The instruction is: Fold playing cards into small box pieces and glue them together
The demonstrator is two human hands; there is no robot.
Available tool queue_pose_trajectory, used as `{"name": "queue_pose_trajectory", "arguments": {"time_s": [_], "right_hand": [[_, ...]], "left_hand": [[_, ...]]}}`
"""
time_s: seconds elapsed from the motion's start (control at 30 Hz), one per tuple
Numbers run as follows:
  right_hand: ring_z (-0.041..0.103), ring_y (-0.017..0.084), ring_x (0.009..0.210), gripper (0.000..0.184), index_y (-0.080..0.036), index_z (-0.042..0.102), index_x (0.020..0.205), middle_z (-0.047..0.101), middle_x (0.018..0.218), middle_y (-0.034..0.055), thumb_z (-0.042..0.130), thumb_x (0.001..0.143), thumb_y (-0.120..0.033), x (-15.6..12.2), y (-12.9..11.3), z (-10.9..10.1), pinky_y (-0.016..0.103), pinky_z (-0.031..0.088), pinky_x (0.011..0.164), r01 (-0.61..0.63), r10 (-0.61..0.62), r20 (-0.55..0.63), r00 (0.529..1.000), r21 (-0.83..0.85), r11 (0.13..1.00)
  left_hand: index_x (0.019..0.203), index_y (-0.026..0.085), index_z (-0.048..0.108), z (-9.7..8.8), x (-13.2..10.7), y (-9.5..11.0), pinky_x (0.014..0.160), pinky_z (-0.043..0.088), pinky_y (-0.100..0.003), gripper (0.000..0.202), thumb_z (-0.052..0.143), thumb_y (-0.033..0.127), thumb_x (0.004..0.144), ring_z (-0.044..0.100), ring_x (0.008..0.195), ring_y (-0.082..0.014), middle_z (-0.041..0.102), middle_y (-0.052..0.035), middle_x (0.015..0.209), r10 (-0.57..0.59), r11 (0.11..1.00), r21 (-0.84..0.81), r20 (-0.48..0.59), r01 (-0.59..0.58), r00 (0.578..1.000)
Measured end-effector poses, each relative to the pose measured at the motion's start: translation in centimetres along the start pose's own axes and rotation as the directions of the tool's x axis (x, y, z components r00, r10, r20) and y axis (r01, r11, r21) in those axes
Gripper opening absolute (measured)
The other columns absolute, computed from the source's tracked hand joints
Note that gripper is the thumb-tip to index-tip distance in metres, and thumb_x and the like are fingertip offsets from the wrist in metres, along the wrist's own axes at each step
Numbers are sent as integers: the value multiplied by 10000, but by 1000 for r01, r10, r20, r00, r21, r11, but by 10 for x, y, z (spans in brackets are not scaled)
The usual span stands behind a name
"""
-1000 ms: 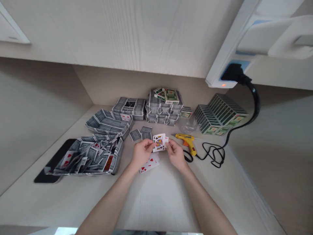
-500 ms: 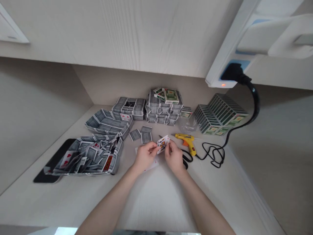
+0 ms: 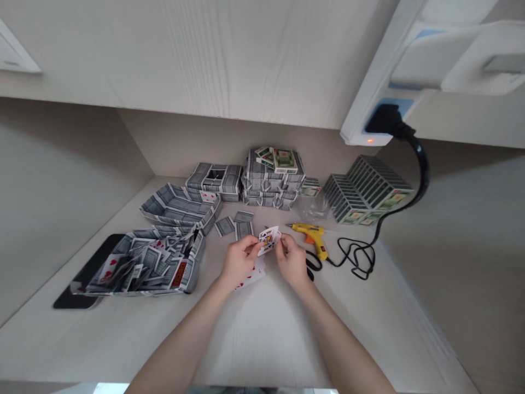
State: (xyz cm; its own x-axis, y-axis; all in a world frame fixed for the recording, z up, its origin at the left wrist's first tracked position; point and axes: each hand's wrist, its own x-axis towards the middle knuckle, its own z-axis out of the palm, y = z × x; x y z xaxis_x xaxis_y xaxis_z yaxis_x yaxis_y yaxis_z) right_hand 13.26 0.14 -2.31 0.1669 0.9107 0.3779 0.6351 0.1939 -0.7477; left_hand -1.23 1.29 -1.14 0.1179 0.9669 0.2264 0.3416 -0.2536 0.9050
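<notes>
A king playing card (image 3: 268, 239) is held up between my two hands, its face toward me. My left hand (image 3: 241, 257) pinches its left edge with thumb and fingertips. At the right edge, my right hand (image 3: 292, 259) grips it in the same way. Red-pipped playing cards (image 3: 255, 275) lie on the table beneath my left hand. Just beyond it are several face-down cards (image 3: 243, 230). A yellow glue gun (image 3: 312, 236) lies to the right of my right hand. Black scissors (image 3: 314, 264) are partly hidden behind that hand.
On the left, a card-built tray (image 3: 192, 282) holds many loose cards and overlaps a dark flat object (image 3: 69, 296). An open card-built box (image 3: 172, 216) sits behind it. Card boxes (image 3: 273, 180) and card packs (image 3: 365, 189) stand at the back. A black cable (image 3: 422, 164) hangs from a power strip (image 3: 375, 93).
The king card has shifted slightly left and turned more fully toward me. My left hand has moved a little left, showing more of the red-pipped cards below.
</notes>
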Motion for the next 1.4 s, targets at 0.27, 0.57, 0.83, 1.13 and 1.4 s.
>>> {"name": "queue_pose_trajectory", "arguments": {"time_s": [0.27, 0.57, 0.83, 1.13, 1.4], "right_hand": [[638, 193, 653, 271, -180, 591, 911, 685, 754, 67, 378, 844, -333, -3, 0, 4, 276, 468, 598, -33, 32, -50, 998, -15, 999], [642, 197, 729, 283, -211, 584, 1009, 683, 881, 60, 384, 851, -334, 1, 1, -3, 301, 482, 691, 18, -15, -52, 999, 59, 998], [633, 199, 702, 254, -198, 590, 927, 680, 819, 66, 387, 850, -330, 0, -1, -4, 307, 473, 670, 13, -12, -52, 999, 15, 1000], [635, 189, 670, 273, -168, 609, 898, 680, 789, 80, 398, 850, -334, -3, -5, -4, 288, 477, 644, 22, -24, -186, 982, -13, 1000], [633, 163, 634, 238, -165, 607, 855, 674, 736, 46, 455, 817, -344, 3, 1, 1, 250, 497, 596, -13, 19, -21, 1000, 242, 970]], "left_hand": [[765, 195, 603, 7, -12, 8, 625, 433, -212, 188, 488, 339, 797, 592, 667, -128, 653, -16, 704, 105, 970, 210, 91, -122, 990], [761, 191, 594, 5, -9, 5, 627, 427, -202, 190, 483, 340, 804, 588, 648, -114, 651, -10, 717, 105, 976, 190, 36, -110, 994], [749, 190, 597, 5, -13, 13, 595, 395, -210, 185, 474, 314, 810, 579, 623, -129, 646, -20, 672, 166, 942, 276, 107, -190, 980], [732, 184, 593, 6, -13, 12, 578, 406, -202, 189, 474, 306, 813, 584, 599, -118, 642, -14, 647, 181, 935, 296, 67, -193, 981], [749, 178, 595, 3, -7, 8, 577, 444, -184, 137, 532, 298, 772, 610, 608, -105, 663, 4, 696, 96, 988, 127, -107, -82, 990]]}}
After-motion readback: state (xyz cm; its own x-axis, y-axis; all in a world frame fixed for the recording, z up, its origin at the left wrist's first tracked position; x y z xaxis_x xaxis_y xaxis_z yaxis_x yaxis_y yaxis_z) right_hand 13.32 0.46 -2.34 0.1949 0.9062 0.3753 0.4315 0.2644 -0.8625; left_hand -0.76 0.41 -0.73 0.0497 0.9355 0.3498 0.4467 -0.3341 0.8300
